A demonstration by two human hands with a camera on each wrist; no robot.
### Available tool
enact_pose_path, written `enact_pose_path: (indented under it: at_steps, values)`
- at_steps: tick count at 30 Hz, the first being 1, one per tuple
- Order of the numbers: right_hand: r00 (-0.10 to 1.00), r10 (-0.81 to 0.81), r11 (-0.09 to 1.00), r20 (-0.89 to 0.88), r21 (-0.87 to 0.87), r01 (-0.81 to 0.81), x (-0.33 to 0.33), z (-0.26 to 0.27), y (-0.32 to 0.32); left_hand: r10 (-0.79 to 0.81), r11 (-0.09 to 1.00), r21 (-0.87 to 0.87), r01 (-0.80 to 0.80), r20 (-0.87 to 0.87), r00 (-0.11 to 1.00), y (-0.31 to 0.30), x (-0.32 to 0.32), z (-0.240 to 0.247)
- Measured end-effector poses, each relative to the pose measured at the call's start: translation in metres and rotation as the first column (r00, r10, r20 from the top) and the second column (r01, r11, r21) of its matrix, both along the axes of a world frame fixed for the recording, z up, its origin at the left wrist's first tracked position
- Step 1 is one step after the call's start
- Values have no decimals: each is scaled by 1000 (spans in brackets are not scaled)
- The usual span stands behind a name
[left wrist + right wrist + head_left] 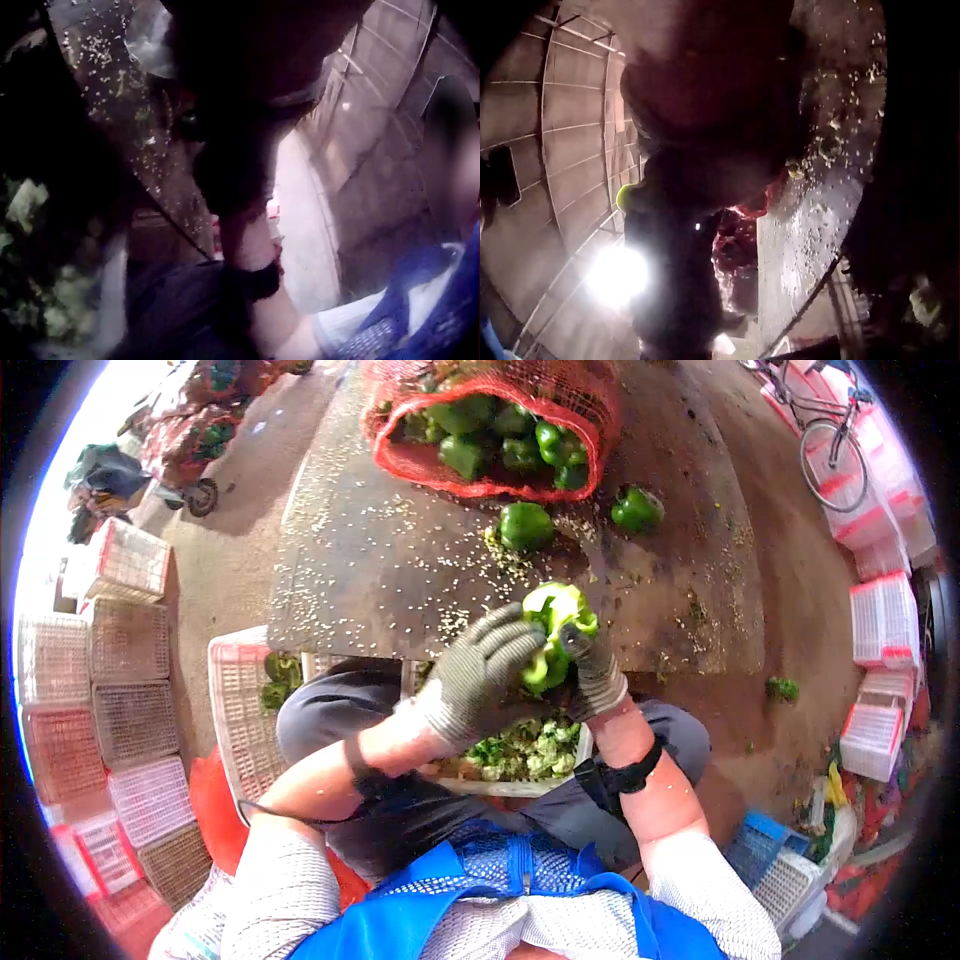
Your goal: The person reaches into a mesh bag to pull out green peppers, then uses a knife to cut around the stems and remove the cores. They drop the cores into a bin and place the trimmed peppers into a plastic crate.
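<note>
A torn-open green bell pepper [556,610], its pale inner flesh showing, is held between both gloved hands over the near edge of the board. From the left side my left hand [478,678] grips it, fingertips at its torn edge. My right hand [596,672] holds the other side, with the thumb over the opening. Whole green peppers lie just beyond: one pepper [526,527] straight ahead and another pepper [637,510] to the right. In both wrist views the hands are dark, and the pepper is mostly hidden there.
A red mesh sack [480,490] of green peppers lies open at the back of the board [400,570], which is strewn with pale seeds. Between the knees stands a crate [480,788] of pepper cores. Another white crate [235,730] is at left. Stacked crates [135,722] line the left side.
</note>
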State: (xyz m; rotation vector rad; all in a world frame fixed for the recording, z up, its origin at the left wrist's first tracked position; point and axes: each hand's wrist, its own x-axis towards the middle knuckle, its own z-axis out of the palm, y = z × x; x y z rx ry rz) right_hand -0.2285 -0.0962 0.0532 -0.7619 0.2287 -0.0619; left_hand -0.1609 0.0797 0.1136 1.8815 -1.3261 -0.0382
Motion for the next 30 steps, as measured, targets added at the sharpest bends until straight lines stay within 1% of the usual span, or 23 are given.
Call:
enact_pose_path:
  at_steps: [2, 5, 6, 7, 9, 10, 11, 12, 13, 15, 16, 17, 20, 21, 22, 23, 24, 25, 26, 27, 28, 29, 30]
  values:
    - [991, 106, 975, -84, 205, -87, -10, 18, 11, 10, 1000, 19, -11, 54, 999, 7, -3, -9]
    - [972, 231, 973, -35, -17, -232, -22, 40, 19, 263, 965, -12, -263, 17, 965, 36, -21, 19]
    - [970, 240, 970, 33, -51, -238, -22, 48, 24, 396, 917, -30, -398, -50, 917, 53, -28, 26]
    - [964, 261, 965, 54, -51, -259, -25, 50, 21, 502, 863, -79, -500, 10, 865, 73, -30, 37]
    - [952, 291, 956, 93, -52, -287, -28, 53, 12, 696, 715, -52, -697, -40, 717, 116, -38, 61]
    - [955, 284, 958, 90, -63, -279, -29, 52, 5, 724, 690, -42, -722, 32, 689, 130, -38, 79]
    - [962, 260, 962, 78, -102, -252, -29, 51, -1, 820, 551, 24, -834, -199, 536, 167, -37, 61]
    - [970, 236, 964, 59, -144, -226, -30, 49, -7, 831, 526, 66, -848, -250, 496, 192, -33, 63]
    - [977, 208, 963, 54, -183, -195, -31, 47, -10, 891, 443, 357, -822, -76, 447, 214, -28, 71]
    - [986, 159, 958, 44, -247, -143, -36, 47, -13, 880, 219, 638, -738, 199, 432, 226, -16, 73]
    - [992, 76, 997, 98, -29, -74, -35, 41, -9, 792, 113, 740, -663, 336, 510, 221, -7, 77]
    - [994, 84, 988, 67, -134, -74, -39, 45, -11, 738, 238, 681, -692, 337, 585, 208, 0, 78]
    - [991, 132, 944, -1, -304, -126, -46, 53, -15, 659, 368, 771, -520, 178, 731, 173, 70, 41]
    - [990, 136, 940, -38, -312, -141, -46, 52, -15, 673, 465, 731, -500, 76, 736, 140, 89, 33]
    - [988, 136, 935, -73, -321, -153, -46, 50, -15, 690, 596, 699, -394, -196, 697, 110, 125, 15]
    - [985, 135, 930, -110, -330, -164, -43, 50, -15, 676, 667, 637, -386, -300, 674, 67, 151, 13]
    - [982, 138, 912, -129, -371, -177, -39, 53, -16, 622, 783, 412, -466, -512, 592, 36, 187, -22]
    - [979, 140, 891, -151, -412, -191, -35, 60, -17, 473, 877, 252, -409, -599, 646, -1, 220, -30]
    - [974, 143, 867, -175, -452, -208, -31, 65, -18, 465, 817, 93, -570, -690, 554, -41, 238, -35]
    - [969, 144, 841, -202, -490, -227, -26, 65, -21, 312, 861, -11, -508, -778, 545, -71, 249, -17]
    - [965, 172, 806, -198, -535, -253, -23, 61, -24, 284, 841, -80, -535, -776, 563, -90, 290, -43]
    - [961, 199, 767, -194, -579, -276, -19, 57, -27, 266, 847, -39, -529, -832, 487, -105, 291, -23]
    - [951, 206, 755, -232, -581, -305, -16, 59, -26, 203, 824, -88, -561, -877, 435, -111, 314, -38]
